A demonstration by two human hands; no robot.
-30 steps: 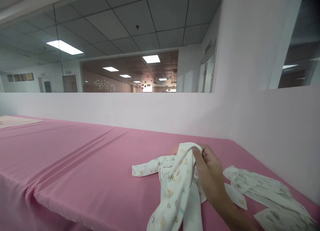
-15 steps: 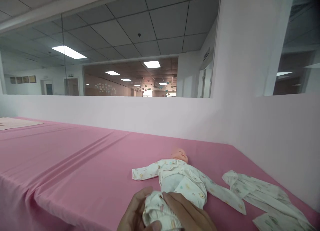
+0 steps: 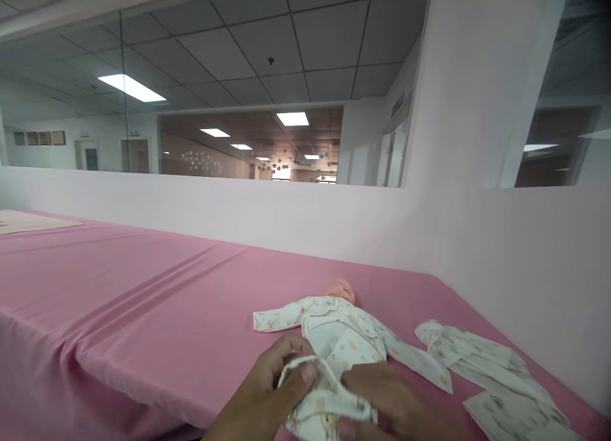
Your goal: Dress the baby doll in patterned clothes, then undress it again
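Note:
A baby doll (image 3: 340, 289) lies on its back on the pink-covered table (image 3: 172, 326), in a white printed long-sleeved baby top (image 3: 410, 354) with both sleeves spread out. In front of its lower body I hold a small white printed baby garment (image 3: 317, 408), bunched up with its edged opening facing upward. My left hand (image 3: 272, 384) grips the left side of that opening, thumb inside the rim and fingers behind. On the other side, my right hand (image 3: 389, 390) has its fingers curled on the cloth, partly blurred. The doll's legs are hidden behind the hands and cloth.
Another white printed baby garment (image 3: 496, 368) lies crumpled on the table to the right. A cream cloth (image 3: 33, 221) lies at the far left. Behind the table stands a white wall (image 3: 267, 212) with a wide window above it. The cover drops over the front edge.
My left thumb has moved up into the garment's opening, which now gapes wider. My right hand has shifted right and its fingers have curled. The view has tilted slightly.

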